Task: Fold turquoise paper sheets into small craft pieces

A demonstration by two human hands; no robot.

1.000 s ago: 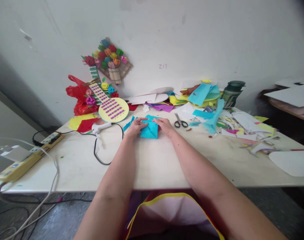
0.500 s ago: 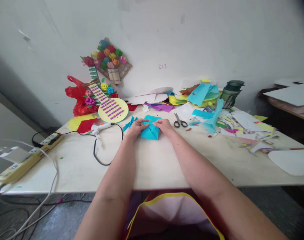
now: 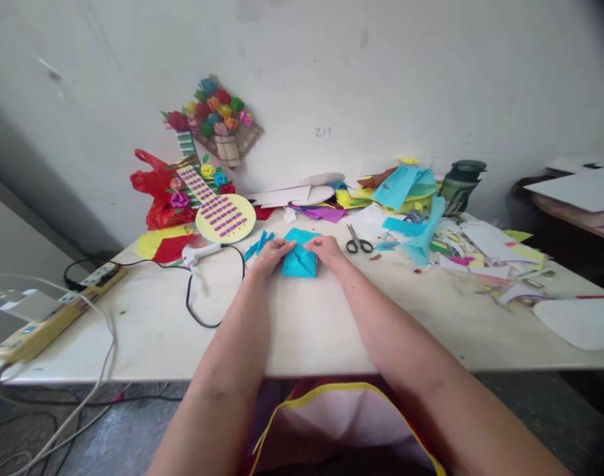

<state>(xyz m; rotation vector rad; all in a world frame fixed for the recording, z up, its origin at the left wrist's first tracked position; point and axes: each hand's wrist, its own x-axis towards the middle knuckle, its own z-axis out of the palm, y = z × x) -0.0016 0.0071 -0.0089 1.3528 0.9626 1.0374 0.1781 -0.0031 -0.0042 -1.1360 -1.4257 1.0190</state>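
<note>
A creased, folded sheet of blue paper [image 3: 300, 263] lies low over the table between both hands. My left hand [image 3: 272, 254] pinches its left side with thumb and fingers. At its right side my right hand [image 3: 327, 250] grips it the same way, fingers bent. Left of the paper lie several narrow blue paper strips [image 3: 258, 245], close to my left hand. Scissors [image 3: 358, 240] with dark handles rest to the right, beyond my right hand, blades pointing toward the wall.
A white glue gun [image 3: 201, 252] with a black cord lies on the left, near a yellow power strip [image 3: 58, 316]. Colourful paper scraps [image 3: 480, 248] cover the right side. A dark green bottle [image 3: 461, 187], a banjo-shaped craft [image 3: 225, 218] and a red bag [image 3: 155, 192] stand at the back.
The left thumb and fingers have drawn closer together on the blue paper and shifted slightly. The right hand stays almost where it was, still gripping.
</note>
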